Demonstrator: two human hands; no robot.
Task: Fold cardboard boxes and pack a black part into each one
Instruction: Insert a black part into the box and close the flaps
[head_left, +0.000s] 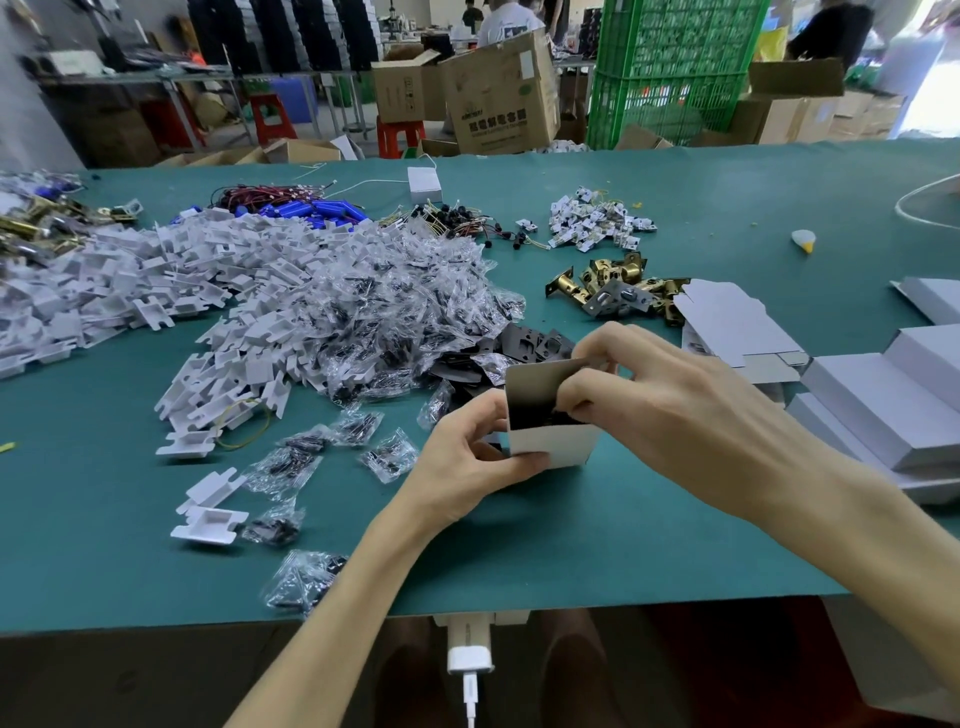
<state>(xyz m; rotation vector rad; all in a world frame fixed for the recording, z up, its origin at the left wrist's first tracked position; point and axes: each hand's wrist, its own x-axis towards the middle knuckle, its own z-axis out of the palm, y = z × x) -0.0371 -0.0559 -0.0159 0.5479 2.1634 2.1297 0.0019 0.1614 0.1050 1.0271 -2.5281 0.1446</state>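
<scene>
Green table (623, 545): at left, a heap of white plastic trays (156, 280) runs into clear bags of small dark pieces (395, 301) (several bags lie loose near the front edge). Centre-right: brass latches (618, 291). Right: stacked white cardboard boxes (872, 400).

Left hand (470, 457) gripping small white box (550, 444), right hand (660, 395) pinching its flap, green table (623, 545)

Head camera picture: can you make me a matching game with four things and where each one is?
Things:
1. small white box
2. brass latches
3. blue cylinders
4. green crates

Places:
A. behind the table
B. held by the left hand and right hand
C. beside the red wires
D. beside the flat cardboard blank

Pairs: 1-B, 2-D, 3-C, 4-A
</scene>
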